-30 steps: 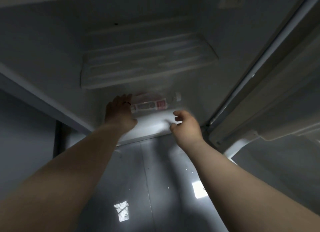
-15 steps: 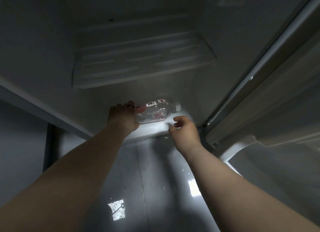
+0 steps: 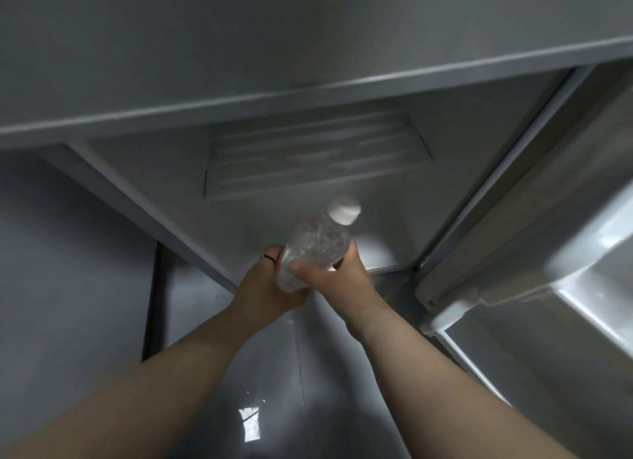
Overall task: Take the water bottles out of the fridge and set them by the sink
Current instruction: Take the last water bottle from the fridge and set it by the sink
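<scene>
Hands both closed on one water bottle [image 3: 317,249]: your left hand [image 3: 270,284] cups its base, your right hand [image 3: 337,275] wraps the body, white cap [image 3: 343,211] tilted away, at the fridge [image 3: 308,164] opening. Clear crinkled plastic looks slick; a loosened grip could let it slip to the floor [image 3: 274,373].

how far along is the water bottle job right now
Done: one water bottle is lifted off the fridge floor. In hand: left hand and right hand both grip it, cap pointing away. Left: carrying it to the sink, which is not in view.
</scene>
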### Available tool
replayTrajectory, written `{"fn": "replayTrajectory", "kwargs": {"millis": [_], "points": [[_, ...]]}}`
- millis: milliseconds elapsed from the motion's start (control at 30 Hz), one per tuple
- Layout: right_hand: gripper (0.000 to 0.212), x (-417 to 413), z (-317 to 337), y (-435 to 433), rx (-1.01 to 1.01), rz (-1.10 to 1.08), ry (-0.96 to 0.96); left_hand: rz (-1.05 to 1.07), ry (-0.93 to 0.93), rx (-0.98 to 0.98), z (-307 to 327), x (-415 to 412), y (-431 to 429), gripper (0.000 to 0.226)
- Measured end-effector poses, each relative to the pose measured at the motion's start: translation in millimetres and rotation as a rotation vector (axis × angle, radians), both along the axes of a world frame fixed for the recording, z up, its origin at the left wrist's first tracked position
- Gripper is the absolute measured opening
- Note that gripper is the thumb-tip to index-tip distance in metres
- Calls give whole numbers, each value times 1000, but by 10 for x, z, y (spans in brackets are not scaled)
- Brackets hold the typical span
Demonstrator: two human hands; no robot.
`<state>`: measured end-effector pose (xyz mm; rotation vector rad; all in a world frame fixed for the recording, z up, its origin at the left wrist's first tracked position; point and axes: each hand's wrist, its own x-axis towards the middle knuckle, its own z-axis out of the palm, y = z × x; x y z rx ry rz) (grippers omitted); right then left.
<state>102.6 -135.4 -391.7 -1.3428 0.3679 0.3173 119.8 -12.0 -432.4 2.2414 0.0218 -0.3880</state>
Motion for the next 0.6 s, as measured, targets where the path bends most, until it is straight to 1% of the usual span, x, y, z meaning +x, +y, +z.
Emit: {"fn": "replayTrajectory", "kwargs": {"millis": [67,100,133,200,267,367,433,467,500,533,567,600], "points": [[57,-57,116,20,-68,15,-38,-90,62,-31,130,-68,-62,75],[57,-99,173,7,-133,-7,-53,-127,75,-47,225,-94,-101,76],[57,-146,216,-2,-194,-41,-68,-148,66,-74,305,-119,-134,70],[57,-272,326,-16,-272,-89,-91,-153,63,-130,462,-183,-214,46],[57,-462,529,-41,-270,-104,-91,-197,118,-80,767,-310,-311,28],[61,-737,982,-103,-248,-117,-79,-223,182,-55,1295,-520,-367,28],[62,-898,1296,-127,-239,-123,-20,-193,277,-126,1572,-660,-393,19],[61,-971,1521,-159,-244,-143,16,-218,318,-115,1822,-731,-412,14],[60,-1038,1698,-185,-252,-150,27,-271,270,-58,1967,-784,-418,15],[58,-1104,1870,-202,-263,-151,40,-316,242,-42,2125,-839,-437,19],[57,-1160,2049,-238,-262,-156,41,-379,240,-67,2307,-892,-491,23],[55,-1222,2272,-300,-262,-158,46,-338,291,-112,2529,-960,-568,24]]}}
